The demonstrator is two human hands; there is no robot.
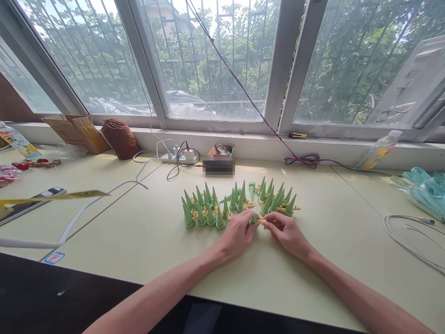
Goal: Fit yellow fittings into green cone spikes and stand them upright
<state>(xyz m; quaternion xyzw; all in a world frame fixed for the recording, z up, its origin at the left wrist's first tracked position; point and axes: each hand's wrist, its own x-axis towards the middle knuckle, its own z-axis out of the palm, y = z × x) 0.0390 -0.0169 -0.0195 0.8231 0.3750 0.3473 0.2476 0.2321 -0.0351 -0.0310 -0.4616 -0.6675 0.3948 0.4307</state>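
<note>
My left hand (239, 230) is closed around a small green cone (254, 219), partly hidden by the fingers. My right hand (285, 230) pinches a small yellow plastic piece (262, 221) against the side of that cone; whether the two are joined I cannot make out. Just beyond my hands stand several upright green cones in groups, one at the left (210, 215) and one at the right (274, 202). Many of these cones have yellow pieces at their sides. A few loose yellow pieces (249, 204) lie between the groups, near a cone standing point-down (251, 191).
Behind the cones sit a small cardboard box (227, 150) and a power strip (179, 157) with cables. At the right are a bottle (378, 150), bagged teal parts (422, 185) and a coiled white cable (406, 236). A phone (33, 204) and white cable (83, 213) lie left.
</note>
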